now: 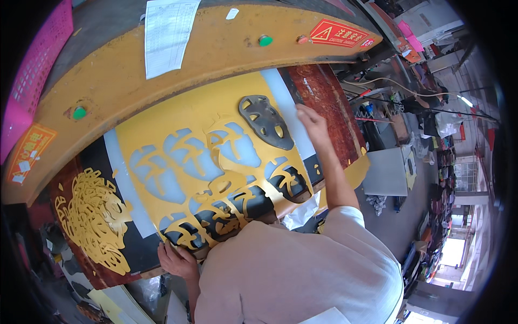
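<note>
Two hands are seen in the head view. The right hand [313,125] is laid flat, fingers together, beside the die [266,121]; the left hand [175,260] pinches the gold sheet [216,162] at its near edge. Most leaf shapes appear cut; cut pieces [94,218] are piled left. The die's long axis runs diagonally, away-left to near-right.
</note>
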